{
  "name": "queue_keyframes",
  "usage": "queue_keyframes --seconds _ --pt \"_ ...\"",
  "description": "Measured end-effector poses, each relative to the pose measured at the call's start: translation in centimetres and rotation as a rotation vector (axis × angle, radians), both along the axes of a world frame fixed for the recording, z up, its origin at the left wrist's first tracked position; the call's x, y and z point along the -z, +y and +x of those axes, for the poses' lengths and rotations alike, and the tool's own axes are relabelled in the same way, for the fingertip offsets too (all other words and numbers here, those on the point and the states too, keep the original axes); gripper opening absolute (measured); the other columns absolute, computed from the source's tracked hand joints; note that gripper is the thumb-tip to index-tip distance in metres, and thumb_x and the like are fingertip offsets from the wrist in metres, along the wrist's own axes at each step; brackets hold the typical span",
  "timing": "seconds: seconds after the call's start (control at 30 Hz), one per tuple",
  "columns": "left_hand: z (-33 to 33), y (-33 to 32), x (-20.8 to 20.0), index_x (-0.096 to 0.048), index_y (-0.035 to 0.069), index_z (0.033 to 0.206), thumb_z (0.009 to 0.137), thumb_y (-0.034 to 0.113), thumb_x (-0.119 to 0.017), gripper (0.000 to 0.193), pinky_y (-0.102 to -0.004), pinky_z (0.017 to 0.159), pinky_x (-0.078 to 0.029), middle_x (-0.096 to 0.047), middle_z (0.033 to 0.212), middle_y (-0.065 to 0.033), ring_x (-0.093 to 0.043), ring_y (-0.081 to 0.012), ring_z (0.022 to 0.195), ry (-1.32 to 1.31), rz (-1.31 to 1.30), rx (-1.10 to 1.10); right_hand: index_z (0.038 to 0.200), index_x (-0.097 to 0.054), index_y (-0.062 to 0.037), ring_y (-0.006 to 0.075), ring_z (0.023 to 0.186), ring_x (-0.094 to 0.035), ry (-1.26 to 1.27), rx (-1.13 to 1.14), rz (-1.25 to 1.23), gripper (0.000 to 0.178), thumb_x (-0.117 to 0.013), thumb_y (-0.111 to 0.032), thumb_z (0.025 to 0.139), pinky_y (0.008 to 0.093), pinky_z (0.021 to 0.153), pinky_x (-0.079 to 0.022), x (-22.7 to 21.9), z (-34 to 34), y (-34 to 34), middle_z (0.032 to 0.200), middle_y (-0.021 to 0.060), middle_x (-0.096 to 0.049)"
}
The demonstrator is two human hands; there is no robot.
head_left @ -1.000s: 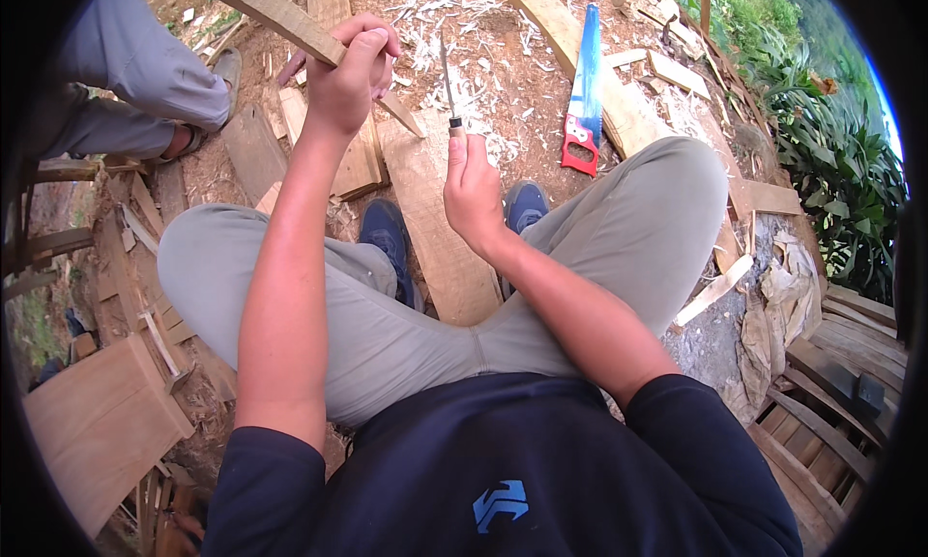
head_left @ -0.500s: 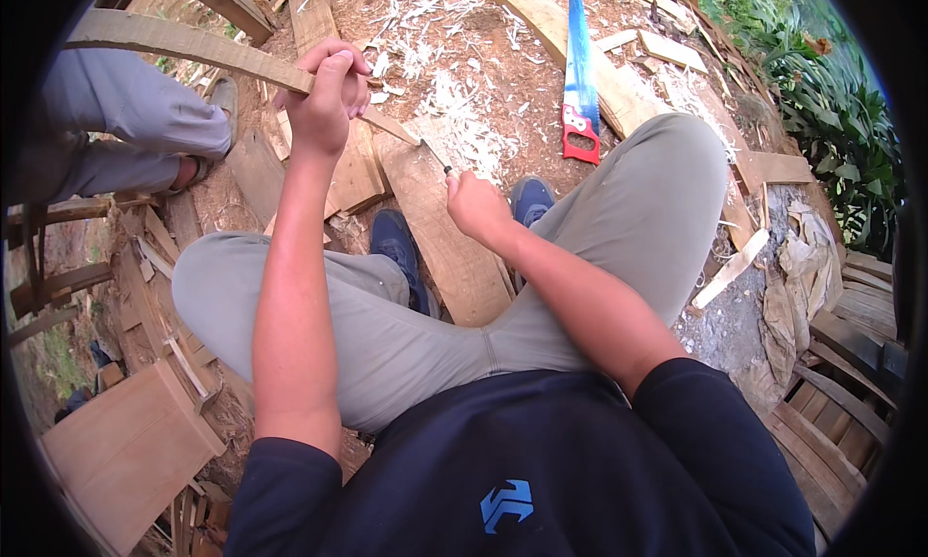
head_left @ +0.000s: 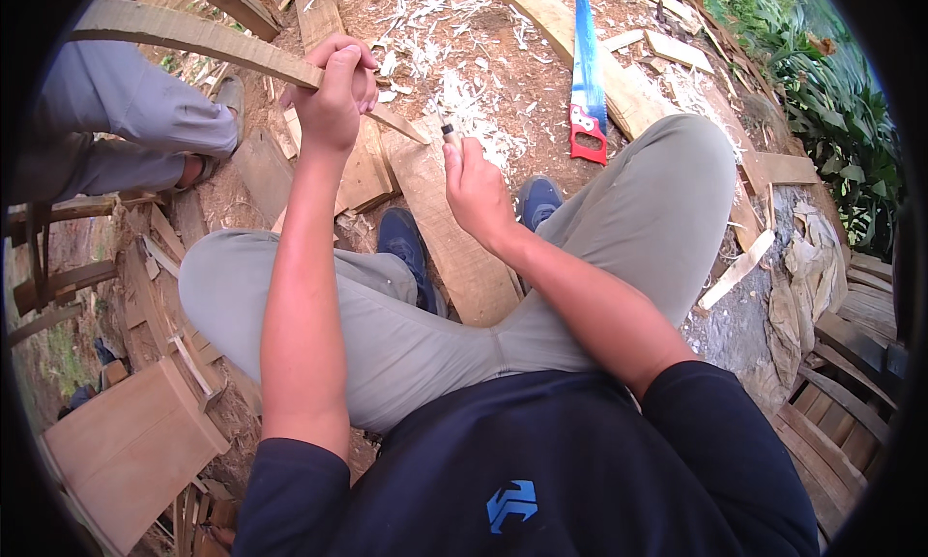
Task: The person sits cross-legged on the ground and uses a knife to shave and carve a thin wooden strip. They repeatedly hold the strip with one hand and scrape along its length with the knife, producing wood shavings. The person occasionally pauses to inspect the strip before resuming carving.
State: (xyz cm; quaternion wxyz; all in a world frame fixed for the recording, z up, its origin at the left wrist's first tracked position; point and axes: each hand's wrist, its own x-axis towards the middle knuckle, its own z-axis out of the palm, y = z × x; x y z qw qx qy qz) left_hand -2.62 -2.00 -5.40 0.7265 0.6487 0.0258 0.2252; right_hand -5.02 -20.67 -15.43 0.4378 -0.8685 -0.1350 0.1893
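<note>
My left hand (head_left: 333, 93) is wrapped round a long wooden strip (head_left: 198, 40), which runs from the upper left through the fist. Its narrow tapered end comes out on the right, over a flat board (head_left: 449, 228) on the ground between my shoes. In my closed right hand (head_left: 478, 190) is a knife (head_left: 448, 134) with a pale handle and a dark collar. Its thin blade points away from me, just right of the strip's tip and apart from it. Most of the handle is hidden by my fingers.
A handsaw (head_left: 586, 84) with a red handle and blue blade lies by a thick plank (head_left: 570, 45). Pale wood shavings (head_left: 464, 98) cover the ground ahead. Another person's legs (head_left: 145, 113) are at the left, near a wooden panel (head_left: 135, 451). Green plants (head_left: 822, 103) grow at the right.
The knife has come away from the strip's tip, its blade now pointing more straight ahead. My right hand has turned upward, and the strip stays in my left hand.
</note>
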Motion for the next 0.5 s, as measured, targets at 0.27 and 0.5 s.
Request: queue_keyframes --seconds 0.27,0.5 --pt "-0.1 0.2 0.0 -0.054 0.000 0.081 0.098 0.015 -0.044 0.025 -0.0289 0.045 -0.035 -0.032 0.049 0.0018 -0.033 -0.0100 0.041 0.030 0.061 0.008 0.096 -0.054 0.0001 0.0537 0.079 -0.062 0.013 -0.017 -0.196 0.040 -0.038 -0.036 0.106 0.0592 0.072 -0.047 4.5 -0.5 -0.5 0.077 0.0326 -0.063" --pt "0.3 -0.2 0.2 -0.056 -0.001 0.079 0.097 0.012 -0.047 0.024 -0.0268 0.042 -0.036 -0.037 0.049 0.0019 -0.037 -0.0084 0.041 -0.015 0.010 -0.033 0.095 -0.053 0.0026 0.0536 0.077 -0.061 0.047 0.057 0.021 0.042 -0.038 -0.035 0.106 0.0604 0.073 -0.045 1.9 -0.1 -0.1 0.076 0.0332 -0.062"
